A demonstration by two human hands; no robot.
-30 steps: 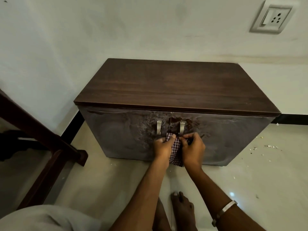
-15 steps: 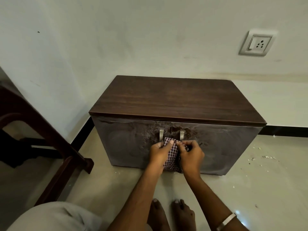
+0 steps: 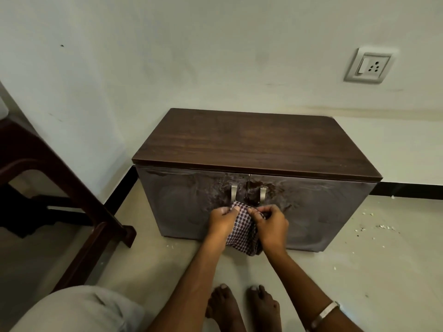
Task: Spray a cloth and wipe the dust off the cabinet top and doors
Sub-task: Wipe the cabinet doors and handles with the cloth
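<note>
A checked cloth, dark and white, hangs bunched between my two hands in front of the cabinet's doors, just below the two metal handles. My left hand pinches the cloth's upper left edge with curled fingers, and my right hand grips its upper right edge the same way, so both hands are close together and clamped on the fabric. The lower part of the cloth droops toward the floor.

Behind the cloth stands a low cabinet with a dark wood-grain top and two closed grey doors. The left door and the right door are coated in pale dust with swirled wipe marks, and darker patches show around the handles. The left handle and right handle sit side by side near the centre seam.

The cabinet rests on a pale tiled floor against a white wall. Small white crumbs are scattered on the floor to the right. A wall socket is mounted above and to the right. A dark wooden furniture frame stands on the left. My bare feet are near the bottom edge, and a metal bangle circles my right wrist.
</note>
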